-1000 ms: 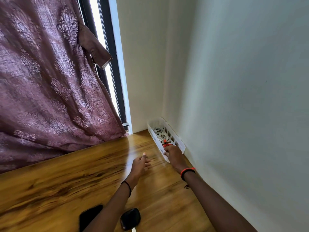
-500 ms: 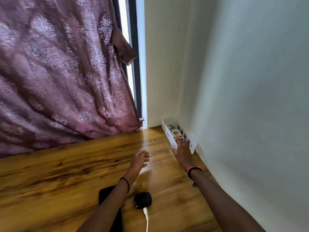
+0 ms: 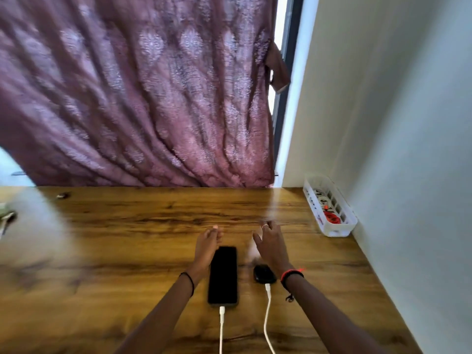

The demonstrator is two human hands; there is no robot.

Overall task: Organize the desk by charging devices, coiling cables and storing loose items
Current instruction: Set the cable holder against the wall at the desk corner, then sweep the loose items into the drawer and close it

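Fingers: on the left hand [image 3: 207, 247] the fingers [image 3: 215, 229] lie close together and point forward, holding nothing; on the right hand [image 3: 272, 247] the fingers [image 3: 265, 227] are spread apart and slightly bent, also holding nothing.
Curtain [image 3: 153, 98]: purple patterned cloth, hanging behind the far edge of the desk [image 3: 127, 251].
Wall [image 3: 408, 123]: pale, along the right edge of the desk.
Desk: brown wood grain; it carries all the things below.
Basket [image 3: 346, 229]: white plastic with slotted sides, in the far right corner, against the wall; inside are coiled cables [image 3: 322, 200], and a red cable [image 3: 332, 218] at the near end.
Phone [image 3: 222, 274]: black, screen dark, flat near the middle of the near edge; the left hand lies just beside its left side.
Phone cable [image 3: 221, 328]: white, plugged into the near end of the phone, running to the near edge.
Case [image 3: 263, 274]: small, black, rounded, just right of the phone, beside the right wrist.
Case cable [image 3: 267, 318]: white, plugged into its near side.
Wristbands: black band [image 3: 189, 282] on the left wrist, red band [image 3: 291, 273] on the right.
Ring [image 3: 265, 226]: on one right finger.
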